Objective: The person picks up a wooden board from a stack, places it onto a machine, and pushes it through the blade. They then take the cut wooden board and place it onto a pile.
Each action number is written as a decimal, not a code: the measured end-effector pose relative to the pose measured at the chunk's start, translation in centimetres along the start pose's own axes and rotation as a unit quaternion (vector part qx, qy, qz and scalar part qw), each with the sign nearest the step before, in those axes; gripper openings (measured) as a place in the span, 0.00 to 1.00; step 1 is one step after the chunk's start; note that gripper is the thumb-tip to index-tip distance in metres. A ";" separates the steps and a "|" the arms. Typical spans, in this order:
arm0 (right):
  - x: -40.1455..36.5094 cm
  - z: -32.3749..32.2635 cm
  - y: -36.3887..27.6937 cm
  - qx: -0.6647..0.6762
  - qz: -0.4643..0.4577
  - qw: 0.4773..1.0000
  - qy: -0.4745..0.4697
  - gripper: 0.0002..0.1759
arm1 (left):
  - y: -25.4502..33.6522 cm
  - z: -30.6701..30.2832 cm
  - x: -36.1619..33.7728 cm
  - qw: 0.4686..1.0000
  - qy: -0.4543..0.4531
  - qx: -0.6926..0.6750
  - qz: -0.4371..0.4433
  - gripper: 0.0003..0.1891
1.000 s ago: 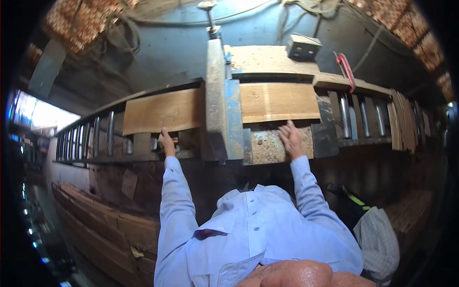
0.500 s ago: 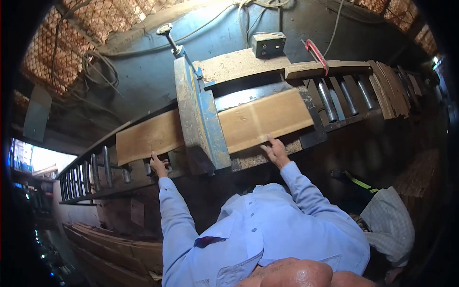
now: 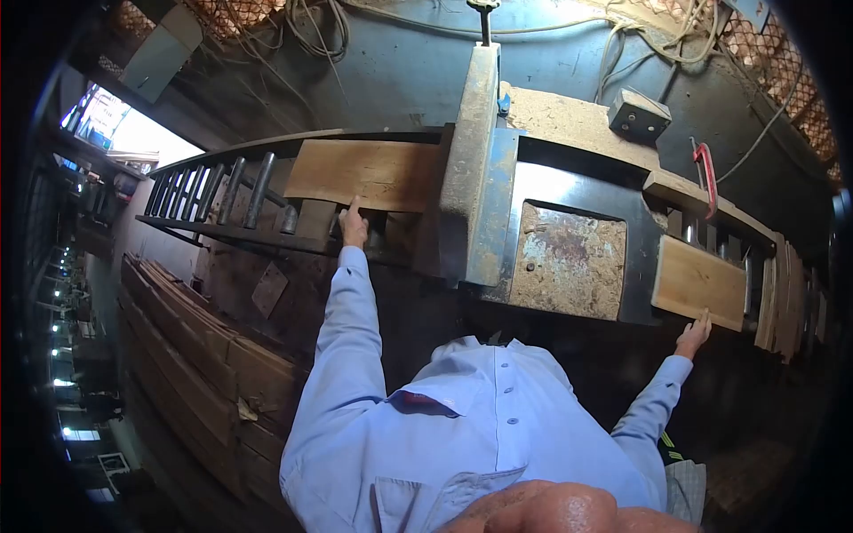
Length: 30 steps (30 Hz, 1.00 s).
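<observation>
At the left of the head view my left hand [image 3: 354, 226] is closed on the near edge of a wooden board [image 3: 369, 173]. The board's right end meets the upright of a blue-grey planing machine [image 3: 484, 169], which hides anything beyond it. On the far right my right hand [image 3: 694, 334] pinches the near edge of a second wooden board [image 3: 700, 282], its fingers partly hidden. That board lies at the right end of the machine's metal bed [image 3: 638, 266], close to the rollers there. Between the two boards, a rusty, sawdust-strewn plate [image 3: 573, 258] shows in the bed.
Metal rollers [image 3: 259, 191] run along the left side. Stacked planks [image 3: 204, 373] stand below left, and more boards [image 3: 782, 298] rest at far right. A red clamp [image 3: 707, 178] and a switch box [image 3: 640, 115] sit behind the bed. Cables [image 3: 533, 27] hang along the wall.
The view has swung right. My right hand has moved far to the right, and the bed beside the upright is now uncovered. Relative to the machine, the left board has shifted left.
</observation>
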State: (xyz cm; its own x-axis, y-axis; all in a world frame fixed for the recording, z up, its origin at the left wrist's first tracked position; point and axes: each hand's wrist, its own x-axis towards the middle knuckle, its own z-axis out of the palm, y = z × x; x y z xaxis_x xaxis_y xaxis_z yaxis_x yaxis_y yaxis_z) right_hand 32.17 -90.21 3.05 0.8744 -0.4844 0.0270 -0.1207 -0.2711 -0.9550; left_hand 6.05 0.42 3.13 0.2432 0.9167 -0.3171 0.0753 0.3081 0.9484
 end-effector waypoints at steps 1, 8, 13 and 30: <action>-2.6 2.2 -5.1 0.195 0.097 0.974 0.056 0.26 | -0.8 -0.3 1.0 1.000 -0.015 0.013 -0.008 0.28; -13.1 12.4 -4.9 -0.079 -0.148 0.982 -0.088 0.17 | -4.0 1.9 -5.3 0.960 -0.215 0.003 0.179 0.20; -14.9 18.4 -7.3 -0.167 -0.236 0.947 -0.143 0.23 | -5.7 2.3 -6.6 0.838 -0.234 0.424 0.253 0.19; -13.0 20.7 -6.9 -0.330 -0.289 0.891 -0.117 0.47 | -0.3 -0.3 -2.6 0.863 -0.258 0.361 0.242 0.23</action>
State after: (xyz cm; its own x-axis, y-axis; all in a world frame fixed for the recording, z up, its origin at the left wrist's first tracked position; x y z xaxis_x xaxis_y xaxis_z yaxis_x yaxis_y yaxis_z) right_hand 31.39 -64.84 3.19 0.9451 0.0603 0.3211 0.1986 -0.8864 -0.4181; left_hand 5.09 -1.95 3.71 0.7992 0.6010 -0.0139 0.3811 -0.4887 0.7848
